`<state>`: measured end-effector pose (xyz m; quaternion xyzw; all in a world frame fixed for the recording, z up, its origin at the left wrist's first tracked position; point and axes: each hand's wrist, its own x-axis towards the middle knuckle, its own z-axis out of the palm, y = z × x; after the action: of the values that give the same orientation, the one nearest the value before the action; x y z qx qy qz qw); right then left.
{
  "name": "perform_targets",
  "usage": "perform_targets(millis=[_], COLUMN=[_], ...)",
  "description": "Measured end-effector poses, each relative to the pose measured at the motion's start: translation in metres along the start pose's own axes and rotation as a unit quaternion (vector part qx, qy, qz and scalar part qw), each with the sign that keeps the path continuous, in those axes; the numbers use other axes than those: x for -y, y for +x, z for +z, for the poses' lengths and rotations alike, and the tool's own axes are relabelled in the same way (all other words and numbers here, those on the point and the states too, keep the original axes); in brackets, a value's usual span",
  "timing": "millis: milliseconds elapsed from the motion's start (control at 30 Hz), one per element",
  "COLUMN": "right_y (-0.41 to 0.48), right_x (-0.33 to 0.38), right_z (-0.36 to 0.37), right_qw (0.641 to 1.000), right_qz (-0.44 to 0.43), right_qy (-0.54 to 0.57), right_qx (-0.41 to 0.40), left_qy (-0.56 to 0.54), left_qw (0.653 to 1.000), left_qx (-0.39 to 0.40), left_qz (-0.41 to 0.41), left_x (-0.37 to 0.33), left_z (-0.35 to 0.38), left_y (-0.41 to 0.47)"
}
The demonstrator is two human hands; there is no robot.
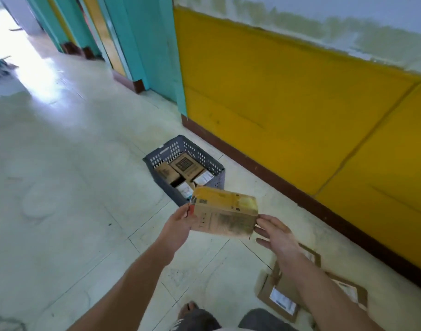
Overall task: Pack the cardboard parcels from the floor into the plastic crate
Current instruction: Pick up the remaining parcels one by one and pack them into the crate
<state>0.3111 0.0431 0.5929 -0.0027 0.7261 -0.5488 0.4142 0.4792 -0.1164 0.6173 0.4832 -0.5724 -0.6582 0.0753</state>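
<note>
A taped cardboard parcel (225,211) hangs in the air between my hands, just in front of the dark grey plastic crate (164,151). My left hand (178,222) grips its left end, thumb on top. At the parcel's right end, my right hand (276,235) touches the corner with fingers spread and fairly straight. The crate stands on the floor near the yellow wall and holds several cardboard parcels (184,164). More flat cardboard parcels (280,298) lie on the floor under my right forearm, partly hidden by it.
A yellow wall (288,103) with a brown skirting runs along the right. Teal door frames (154,44) stand behind the crate. Pale tiled floor (73,175) stretches to the left. My foot (189,308) and knees show at the bottom edge.
</note>
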Motion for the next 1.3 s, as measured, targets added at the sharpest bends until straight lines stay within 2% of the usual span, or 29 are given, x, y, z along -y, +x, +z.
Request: perform_targets(millis=[233, 367, 467, 700, 933, 1133, 1300], right_y=[0.033, 0.076, 0.12, 0.23, 0.302, 0.353, 0.395], right_x=[0.026, 0.049, 0.068, 0.122, 0.178, 0.188, 0.174], right_z=[0.105, 0.137, 0.161, 0.212, 0.247, 0.286, 0.337], right_qw=[1.0, 1.0, 1.0, 0.998, 0.997, 0.993, 0.979], right_qz=[0.013, 0.014, 0.019, 0.06, 0.072, 0.096, 0.154], right_qy=[-0.023, -0.014, -0.007, 0.019, -0.007, 0.009, 0.036], right_qx=[0.016, 0.002, -0.007, -0.02, -0.018, -0.063, -0.132], left_qy=[-0.014, -0.028, 0.01, 0.023, 0.035, 0.079, 0.125], left_qw=[1.0, 0.999, 0.999, 0.999, 0.996, 0.991, 0.978], left_qx=[0.004, 0.03, 0.039, 0.03, 0.036, 0.057, 0.132], left_qz=[-0.003, -0.004, -0.005, -0.038, -0.076, -0.097, -0.102], left_x=[-0.009, -0.032, -0.051, -0.107, -0.145, -0.156, -0.149], left_z=[-0.093, -0.114, -0.127, -0.147, -0.171, -0.185, -0.21], left_y=[0.062, 0.113, 0.168, 0.297, 0.392, 0.477, 0.552])
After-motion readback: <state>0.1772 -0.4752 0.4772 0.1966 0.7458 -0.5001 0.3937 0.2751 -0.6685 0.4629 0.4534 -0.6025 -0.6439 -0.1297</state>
